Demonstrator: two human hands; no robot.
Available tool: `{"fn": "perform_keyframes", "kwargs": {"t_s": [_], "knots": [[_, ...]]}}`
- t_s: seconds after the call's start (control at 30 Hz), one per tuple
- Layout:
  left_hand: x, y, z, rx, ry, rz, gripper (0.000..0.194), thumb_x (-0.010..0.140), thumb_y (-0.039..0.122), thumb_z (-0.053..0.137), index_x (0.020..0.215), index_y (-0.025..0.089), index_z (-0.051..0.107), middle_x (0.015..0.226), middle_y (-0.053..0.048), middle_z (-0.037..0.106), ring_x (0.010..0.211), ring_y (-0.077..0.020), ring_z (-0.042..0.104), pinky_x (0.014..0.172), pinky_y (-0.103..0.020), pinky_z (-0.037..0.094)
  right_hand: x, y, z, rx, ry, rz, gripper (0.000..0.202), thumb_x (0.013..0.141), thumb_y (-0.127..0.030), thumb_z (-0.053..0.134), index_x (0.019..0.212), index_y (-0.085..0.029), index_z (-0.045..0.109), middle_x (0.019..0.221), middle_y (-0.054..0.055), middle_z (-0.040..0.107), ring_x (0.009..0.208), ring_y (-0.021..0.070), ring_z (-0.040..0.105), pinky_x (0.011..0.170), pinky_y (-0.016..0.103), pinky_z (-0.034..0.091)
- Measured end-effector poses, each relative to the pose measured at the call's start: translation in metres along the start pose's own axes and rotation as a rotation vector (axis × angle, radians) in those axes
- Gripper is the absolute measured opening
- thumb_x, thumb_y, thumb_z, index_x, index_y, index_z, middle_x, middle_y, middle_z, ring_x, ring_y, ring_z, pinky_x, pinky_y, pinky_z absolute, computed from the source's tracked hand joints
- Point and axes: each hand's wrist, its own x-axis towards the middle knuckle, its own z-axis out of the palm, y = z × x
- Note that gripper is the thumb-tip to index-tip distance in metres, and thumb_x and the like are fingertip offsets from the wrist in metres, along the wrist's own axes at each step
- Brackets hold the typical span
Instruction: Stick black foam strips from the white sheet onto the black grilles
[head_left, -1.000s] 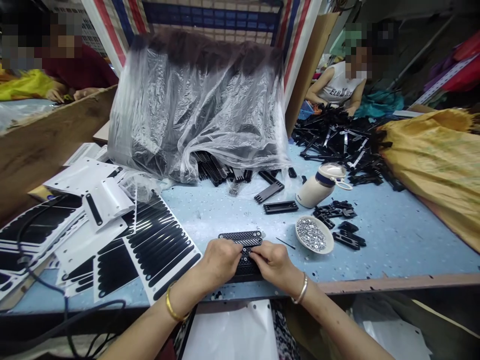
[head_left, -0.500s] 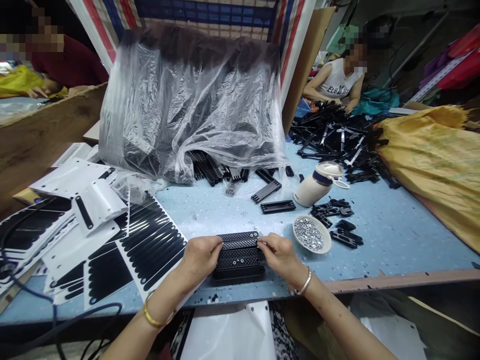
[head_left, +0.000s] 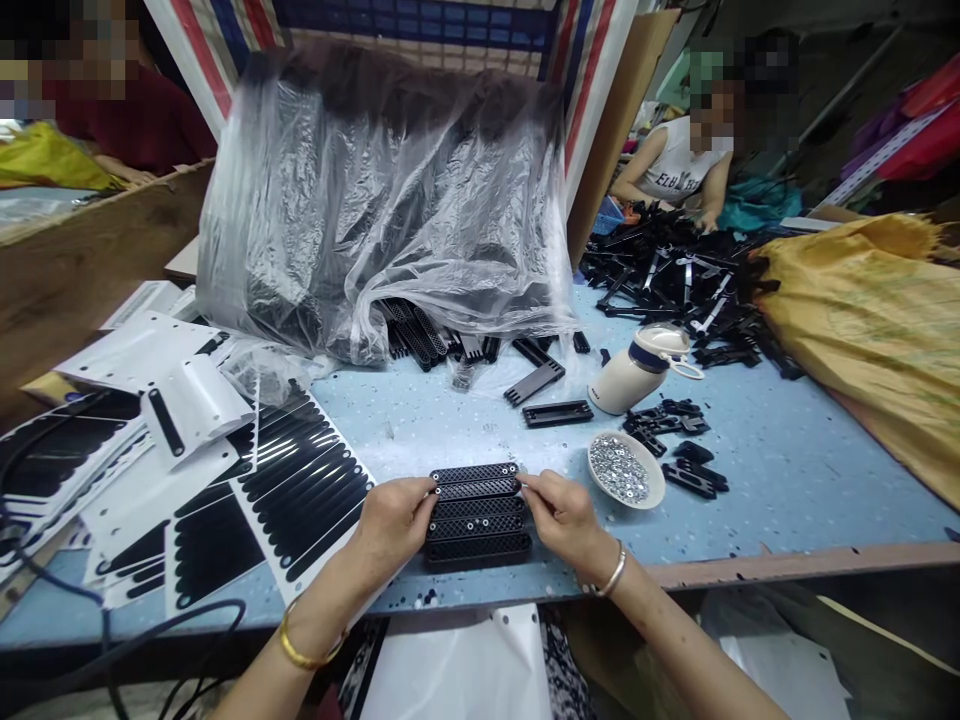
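Note:
Several black textured bars (head_left: pixel 480 526) lie side by side near the table's front edge, with small silver rings on some of them. My left hand (head_left: pixel 396 518) is pinched at the left ends of the upper bars. At their right ends, my right hand (head_left: pixel 559 512) has its thumb and fingers pressed together. Whatever is between the fingertips of either hand is too small to tell. Just right of my right hand stands a white bowl (head_left: pixel 657 486) full of small silver pieces.
Behind the bowl a cream bottle (head_left: pixel 626 378) leans beside black parts (head_left: pixel 694 472). Sheets with black strips (head_left: pixel 300 490) cover the left side. Plastic film (head_left: pixel 450 220) drapes at the back. A yellow sack (head_left: pixel 870 320) lies right; two people sit beyond.
My left hand has shifted slightly left, uncovering the left ends of the upper bars and small rings there. My right hand has barely moved.

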Motion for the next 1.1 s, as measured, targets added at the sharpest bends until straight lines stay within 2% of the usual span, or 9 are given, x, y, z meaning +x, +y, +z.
{"fn": "perform_keyframes", "kwargs": {"t_s": [0.23,0.33,0.5,0.7,0.8,0.93,1.1], "knots": [[-0.001,0.007,-0.011,-0.034,0.025,0.0,0.021,0.084,0.011,0.048,0.088,0.017,0.068,0.073,-0.005,0.072,0.061,-0.0169,0.067,0.056,-0.026,0.053,-0.004,0.0,-0.002,-0.082,-0.039,-0.074,0.029,0.089,-0.008,0.043,0.1,-0.014,0.069,0.061,0.002,0.055,0.052,0.0128,0.053,0.049,0.024,0.04],[-0.003,0.006,-0.011,-0.015,0.04,-0.003,0.021,0.082,0.011,0.049,0.086,0.018,0.069,0.071,-0.005,0.072,0.059,-0.0164,0.067,0.055,-0.025,0.053,-0.005,0.002,-0.001,-0.083,-0.071,-0.09,0.032,0.087,-0.006,0.042,0.102,-0.015,0.069,0.061,0.002,0.054,0.053,0.0129,0.053,0.05,0.024,0.04],[-0.008,0.004,-0.009,-0.027,0.05,0.02,0.023,0.084,0.01,0.049,0.096,0.017,0.068,0.076,-0.006,0.073,0.064,-0.0165,0.069,0.059,-0.026,0.054,-0.006,0.004,0.001,-0.076,-0.08,-0.101,0.035,0.087,-0.005,0.04,0.104,-0.016,0.068,0.061,0.001,0.052,0.052,0.0129,0.051,0.05,0.024,0.04],[-0.009,0.002,-0.006,0.086,0.07,0.124,0.031,0.085,0.007,0.041,0.101,0.015,0.067,0.06,-0.003,0.064,0.051,-0.0138,0.059,0.049,-0.024,0.048,-0.002,0.0,-0.006,-0.018,-0.005,-0.067,0.033,0.091,-0.008,0.039,0.11,-0.017,0.063,0.061,0.0,0.052,0.053,0.013,0.052,0.051,0.025,0.041],[-0.011,0.001,-0.002,0.187,0.078,0.188,0.036,0.08,0.002,0.039,0.099,0.016,0.067,0.056,-0.002,0.059,0.048,-0.0139,0.053,0.048,-0.025,0.046,-0.002,-0.001,-0.008,-0.035,-0.038,-0.076,0.035,0.088,-0.005,0.039,0.109,-0.016,0.064,0.061,0.0,0.052,0.053,0.0133,0.051,0.051,0.025,0.04],[-0.013,-0.001,0.002,0.237,0.05,0.207,0.037,0.078,0.001,0.039,0.099,0.014,0.066,0.058,-0.003,0.059,0.051,-0.0163,0.054,0.051,-0.029,0.047,-0.005,0.0,-0.008,-0.161,-0.104,-0.136,0.039,0.082,-0.001,0.04,0.107,-0.014,0.067,0.062,0.002,0.051,0.054,0.0142,0.049,0.052,0.026,0.038],[-0.014,-0.002,0.002,0.287,0.053,0.246,0.038,0.078,-0.001,0.039,0.101,0.014,0.065,0.057,-0.003,0.057,0.051,-0.0168,0.052,0.051,-0.029,0.044,-0.003,0.001,-0.012,-0.414,-0.145,-0.29,0.042,0.077,0.001,0.04,0.104,-0.013,0.068,0.064,0.005,0.052,0.058,0.0175,0.044,0.056,0.03,0.032]]}}
